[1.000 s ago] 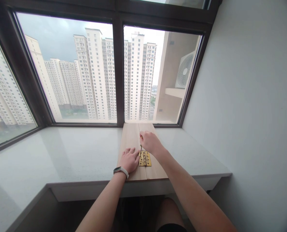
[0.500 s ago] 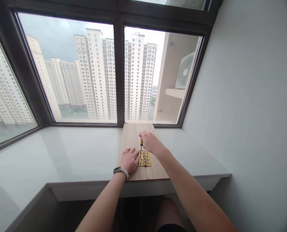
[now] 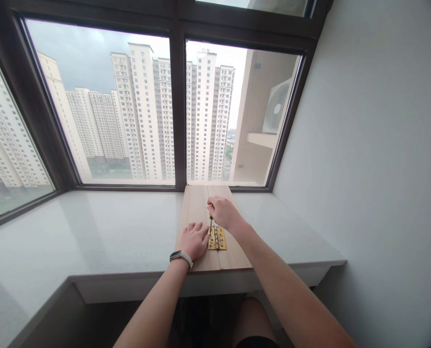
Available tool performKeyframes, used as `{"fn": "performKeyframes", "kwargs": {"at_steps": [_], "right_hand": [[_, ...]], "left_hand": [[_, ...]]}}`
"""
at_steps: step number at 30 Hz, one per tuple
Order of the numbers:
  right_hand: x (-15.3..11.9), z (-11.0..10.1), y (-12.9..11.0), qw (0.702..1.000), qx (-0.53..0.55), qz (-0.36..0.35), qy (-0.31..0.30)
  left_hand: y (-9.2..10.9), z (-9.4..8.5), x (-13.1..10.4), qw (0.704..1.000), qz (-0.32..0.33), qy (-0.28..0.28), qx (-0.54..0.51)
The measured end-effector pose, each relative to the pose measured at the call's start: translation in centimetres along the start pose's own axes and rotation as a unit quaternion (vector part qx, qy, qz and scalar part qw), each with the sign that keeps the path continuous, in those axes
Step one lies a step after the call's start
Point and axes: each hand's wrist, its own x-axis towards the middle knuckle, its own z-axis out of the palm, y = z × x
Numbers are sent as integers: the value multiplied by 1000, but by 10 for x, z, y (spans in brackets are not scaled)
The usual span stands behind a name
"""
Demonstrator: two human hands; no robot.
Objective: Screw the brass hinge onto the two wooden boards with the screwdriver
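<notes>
A brass-coloured hinge lies spread flat across the seam between two pale wooden boards. My right hand is closed around the yellow handle of a screwdriver, which stands nearly upright. Its shaft runs down to the upper part of the hinge's left leaf; the exact tip is too small to make out. Flat on the left board, with fingers stretched out, rests my left hand, its fingertips beside the hinge's left edge. A band with a dark face is on my left wrist.
The boards lie on a white windowsill counter, reaching from its front edge back to the dark window frame. A plain wall rises on the right. Below the counter edge my knee shows.
My right hand, still gripping the screwdriver, has shifted and turned slightly, so less of the handle shows. The left hand, hinge and boards stay in place.
</notes>
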Motion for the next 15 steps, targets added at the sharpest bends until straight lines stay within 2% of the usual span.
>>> {"fn": "performKeyframes", "kwargs": {"at_steps": [4, 8, 11, 15], "right_hand": [[1, 1, 4, 1000, 19, -8, 1], [3, -1, 8, 999, 25, -7, -26], [3, -3, 9, 999, 17, 1, -43], [3, -4, 4, 999, -14, 21, -37]], "left_hand": [[-1, 3, 1, 1000, 2, 8, 1], [-3, 5, 2, 1000, 5, 12, 4], [-4, 5, 1, 1000, 9, 16, 4], [-3, 4, 1, 1000, 9, 12, 1]]}}
